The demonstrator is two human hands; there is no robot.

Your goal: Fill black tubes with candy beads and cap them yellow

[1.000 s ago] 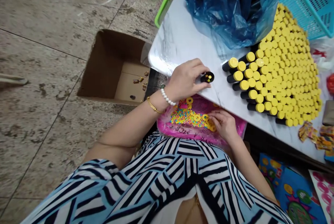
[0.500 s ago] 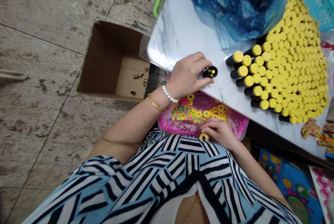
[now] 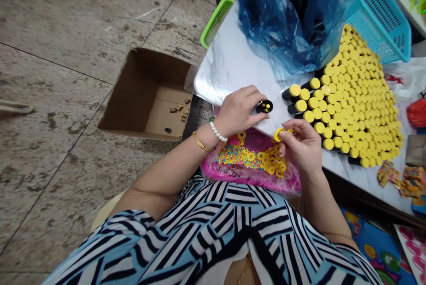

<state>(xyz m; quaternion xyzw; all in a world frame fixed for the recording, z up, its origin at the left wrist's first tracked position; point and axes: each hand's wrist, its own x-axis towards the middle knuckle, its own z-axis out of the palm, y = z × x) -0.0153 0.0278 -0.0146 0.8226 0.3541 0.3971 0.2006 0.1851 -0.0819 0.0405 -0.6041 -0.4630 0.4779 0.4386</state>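
At the table's near edge, my left hand (image 3: 240, 108) is closed around a short black tube (image 3: 260, 108), its mouth facing me with yellow bits inside. My right hand (image 3: 303, 146), just to the right of it, pinches a round yellow cap (image 3: 278, 135) between thumb and fingers, apart from the tube. Below both hands lies a pink tray (image 3: 216, 172) under clear plastic, holding small multicoloured beads (image 3: 232, 155) and a heap of yellow ring-shaped caps (image 3: 273, 164). Many black tubes with yellow tops (image 3: 359, 107) stand packed together on the right.
A blue plastic bag (image 3: 266, 32) with dark contents stands on the white table (image 3: 226, 59). Behind are a turquoise basket (image 3: 382, 14) and a green basket (image 3: 216, 21). Left of the table, an open cardboard box (image 3: 133, 99) holds several small pieces. Orange wrappers (image 3: 411, 183) lie at right.
My right hand has risen from the tray's near edge to beside the tube, carrying a yellow cap. My left hand keeps its hold on the tube. The view has shifted.
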